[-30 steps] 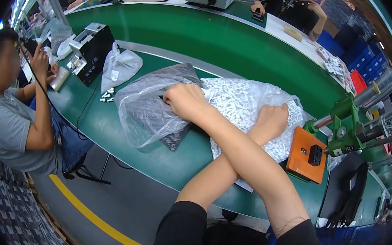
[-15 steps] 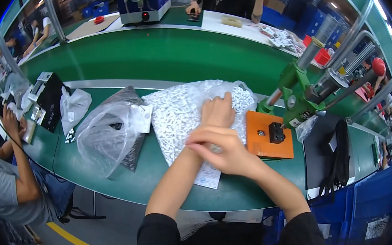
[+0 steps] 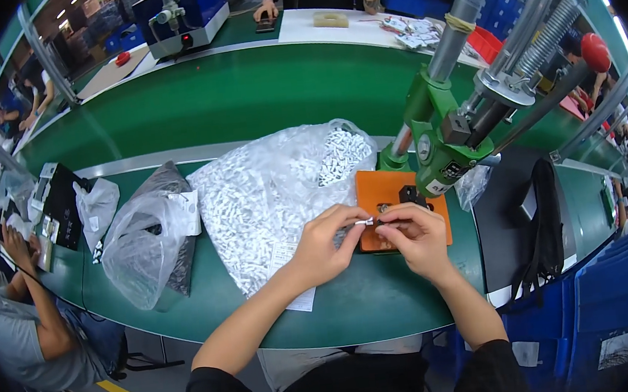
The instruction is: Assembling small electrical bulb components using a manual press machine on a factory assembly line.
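My left hand [image 3: 325, 246] pinches a small white plastic piece [image 3: 364, 222] between thumb and fingertips. Facing it, my right hand [image 3: 418, 237] pinches a small dark part [image 3: 380, 222], its shape mostly hidden by the fingers. The two pieces meet or nearly touch; I cannot tell which. Both hands are over the near side of an orange base plate [image 3: 371, 190] with a black block [image 3: 409, 194] on it. To the left lies a large clear bag [image 3: 243, 203] full of white pieces, its mouth open at the upper right, showing similar loose pieces [image 3: 344, 155].
A green hand press [image 3: 439, 157] with a red-knobbed lever [image 3: 593, 53] rises behind the plate. An open bag of dark parts [image 3: 171, 244] lies left. Black straps [image 3: 540, 227] lie right. One person [image 3: 19, 315] sits at left; another's hand [image 3: 264, 10] rests across the bench.
My left hand has come out of the bag's mouth and back toward me, now with a white piece. My right hand has moved right, and both hands meet over the orange plate.
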Available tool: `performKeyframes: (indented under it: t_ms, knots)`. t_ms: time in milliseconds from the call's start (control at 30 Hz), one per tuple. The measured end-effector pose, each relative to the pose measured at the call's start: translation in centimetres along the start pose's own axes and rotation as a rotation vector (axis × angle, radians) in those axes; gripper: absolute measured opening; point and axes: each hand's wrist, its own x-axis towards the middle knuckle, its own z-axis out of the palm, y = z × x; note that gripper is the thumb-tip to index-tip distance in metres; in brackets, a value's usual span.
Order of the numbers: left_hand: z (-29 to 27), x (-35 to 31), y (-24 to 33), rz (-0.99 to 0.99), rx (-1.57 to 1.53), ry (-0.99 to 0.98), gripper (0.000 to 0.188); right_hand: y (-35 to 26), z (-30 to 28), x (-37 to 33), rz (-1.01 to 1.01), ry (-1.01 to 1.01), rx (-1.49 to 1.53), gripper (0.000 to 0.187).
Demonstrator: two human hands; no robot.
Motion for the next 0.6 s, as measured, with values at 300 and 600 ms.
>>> performKeyframes:
  t_ms: [300, 600]
  knots:
    - [0.9, -0.2, -0.1, 0.091, 0.029, 0.033, 0.012, 0.8, -0.9, -0.8, -0.033, -0.115, -0.048, 0.018]
    - [0.9, -0.1, -0.1, 0.064, -0.034, -0.012, 0.014, 0.5, -0.8, -1.0, 0.007, -0.006, -0.102, 0.011]
